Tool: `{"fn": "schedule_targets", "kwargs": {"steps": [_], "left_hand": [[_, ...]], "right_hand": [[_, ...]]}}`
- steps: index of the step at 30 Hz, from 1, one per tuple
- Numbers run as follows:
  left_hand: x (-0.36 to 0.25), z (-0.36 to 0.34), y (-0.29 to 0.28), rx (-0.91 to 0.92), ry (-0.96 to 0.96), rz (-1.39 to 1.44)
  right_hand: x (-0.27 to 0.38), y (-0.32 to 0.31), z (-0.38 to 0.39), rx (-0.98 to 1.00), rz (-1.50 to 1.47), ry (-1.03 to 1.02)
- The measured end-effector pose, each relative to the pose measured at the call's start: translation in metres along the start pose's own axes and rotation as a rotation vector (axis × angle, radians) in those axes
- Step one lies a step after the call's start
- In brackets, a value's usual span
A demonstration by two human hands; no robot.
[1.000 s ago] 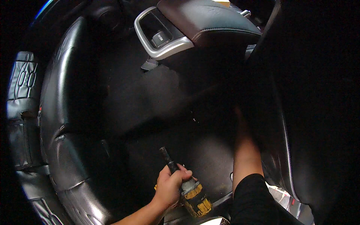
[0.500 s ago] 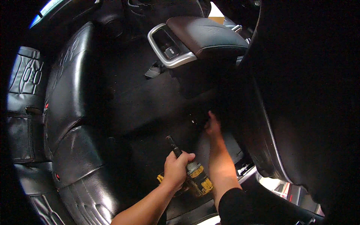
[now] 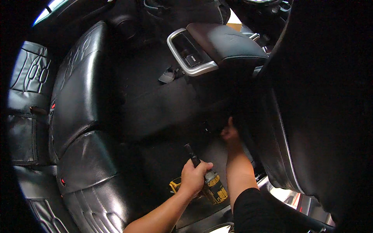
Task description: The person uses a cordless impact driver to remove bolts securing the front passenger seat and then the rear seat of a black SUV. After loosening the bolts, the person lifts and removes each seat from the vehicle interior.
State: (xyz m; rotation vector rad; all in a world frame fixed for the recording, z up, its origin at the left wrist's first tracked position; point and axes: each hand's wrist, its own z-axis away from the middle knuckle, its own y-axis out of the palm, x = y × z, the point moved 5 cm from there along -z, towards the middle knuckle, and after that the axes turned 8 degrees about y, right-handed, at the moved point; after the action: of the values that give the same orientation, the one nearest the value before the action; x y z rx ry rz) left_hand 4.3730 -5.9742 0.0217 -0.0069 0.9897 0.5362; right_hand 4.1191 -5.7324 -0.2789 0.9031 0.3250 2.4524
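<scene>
My left hand (image 3: pixel 195 174) is closed around a yellow-and-black power driver (image 3: pixel 216 192) fitted with a long dark socket extension (image 3: pixel 189 149), at the lower middle. To the right, my right hand (image 3: pixel 230 130) reaches into shadow on the dark carpeted floor (image 3: pixel 155 112), beside the base of a black seat (image 3: pixel 281 147). One finger points forward and the others look loosely bent, with no object visible in them. The hand is dim and blurred, so whether a fingertip touches anything is unclear.
Black leather seats (image 3: pixel 77 108) line the left. A center console (image 3: pixel 225 42) with a silver-rimmed tray juts in at top, a dark grey piece (image 3: pixel 167 77) on the floor below it. A pale box (image 3: pixel 234 20) sits beyond. The door sill shows at lower right.
My left hand with the tool has moved up and to the right in the picture. My right hand's fingers have come out of the shadow into view. The cabin has shifted in view.
</scene>
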Motion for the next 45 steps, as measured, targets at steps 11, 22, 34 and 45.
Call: {"fn": "schedule_targets", "kwargs": {"steps": [11, 22, 34, 45], "left_hand": [[0.002, -0.001, -0.003, -0.011, 0.031, -0.078], [0.008, -0.004, -0.007, -0.007, 0.022, -0.084], [0.009, -0.002, -0.002, 0.02, 0.024, 0.007], [0.007, -0.003, 0.0, 0.067, 0.049, -0.05]], "right_hand": [[0.005, 0.022, -0.002, -0.233, -0.154, -0.011], [0.025, 0.005, -0.014, -0.207, 0.118, -0.185], [0.058, -0.026, 0.005, -0.072, 0.671, -0.372], [0.044, -0.027, -0.009, -0.183, 0.474, -0.384]]}}
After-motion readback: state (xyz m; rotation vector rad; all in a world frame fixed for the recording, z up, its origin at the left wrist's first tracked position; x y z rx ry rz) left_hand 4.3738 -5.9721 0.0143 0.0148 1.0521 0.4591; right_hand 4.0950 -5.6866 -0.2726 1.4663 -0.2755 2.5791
